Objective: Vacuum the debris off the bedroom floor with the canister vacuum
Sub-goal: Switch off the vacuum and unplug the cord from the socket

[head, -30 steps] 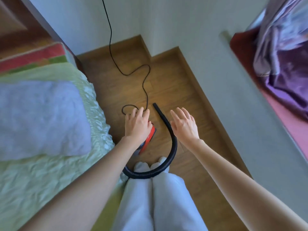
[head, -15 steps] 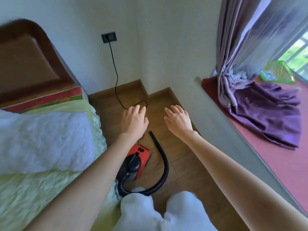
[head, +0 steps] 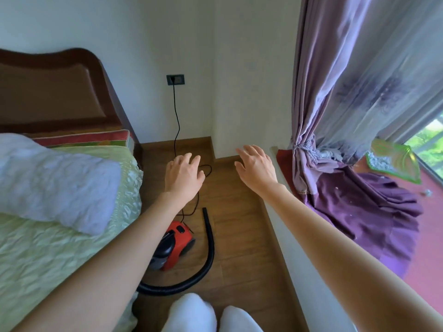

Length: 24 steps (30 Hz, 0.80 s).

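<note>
Clearly the vacuuming proper has not begun: both hands hang in the air above the wooden plank floor [head: 230, 236], and neither holds anything. The left hand [head: 183, 174] is released, its fingers loosely spread over the floor's far corner by the wall, and the right hand [head: 257, 167] is likewise slack with straight fingers, near the floor's right edge where the low white ledge [head: 282, 226] runs. The small red and black canister vacuum [head: 173, 245] sits on the floor along its left edge, just beside the bed with the pale green quilted cover [head: 48, 255], partly hidden behind the left forearm. Its black ribbed hose [head: 211, 245] curves away from the body across the boards, the open end lying free and untouched toward the far wall. A thin black power cord [head: 177, 121] runs from the dark wall socket [head: 175, 79] down to the floor, so the machine looks plugged in. This reads as the set-up step; the next move would likely call for reaching down to grasp the hose end and switching the canister on.
</note>
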Tool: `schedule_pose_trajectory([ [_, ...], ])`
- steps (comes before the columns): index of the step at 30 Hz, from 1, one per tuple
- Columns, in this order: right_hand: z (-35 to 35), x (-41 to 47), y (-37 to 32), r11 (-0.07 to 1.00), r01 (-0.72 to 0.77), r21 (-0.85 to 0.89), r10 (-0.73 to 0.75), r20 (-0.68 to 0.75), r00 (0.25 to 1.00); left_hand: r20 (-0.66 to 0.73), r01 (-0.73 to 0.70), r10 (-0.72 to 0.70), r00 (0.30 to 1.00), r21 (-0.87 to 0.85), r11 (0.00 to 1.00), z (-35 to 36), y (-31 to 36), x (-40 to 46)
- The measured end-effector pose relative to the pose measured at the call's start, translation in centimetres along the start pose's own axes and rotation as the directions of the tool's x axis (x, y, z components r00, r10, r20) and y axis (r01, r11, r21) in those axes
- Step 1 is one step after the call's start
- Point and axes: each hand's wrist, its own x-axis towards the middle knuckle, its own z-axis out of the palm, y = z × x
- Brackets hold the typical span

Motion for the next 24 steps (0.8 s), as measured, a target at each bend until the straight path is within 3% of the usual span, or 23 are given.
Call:
schedule_pose_trajectory([
  [11,0.6,5.1,3.0,0.999,0.042,-0.011,-0.041,0.08,0.996,0.054,0.071,-0.076,0.996,0.091,0.993,2.4,1.1,5.3],
  [24,5.0,28.0,5.1,0.986,0.166,-0.014,-0.158,0.231,0.96,0.066,0.265,-0.275,0.959,0.134,0.955,6.4,-4.4,24.0],
])
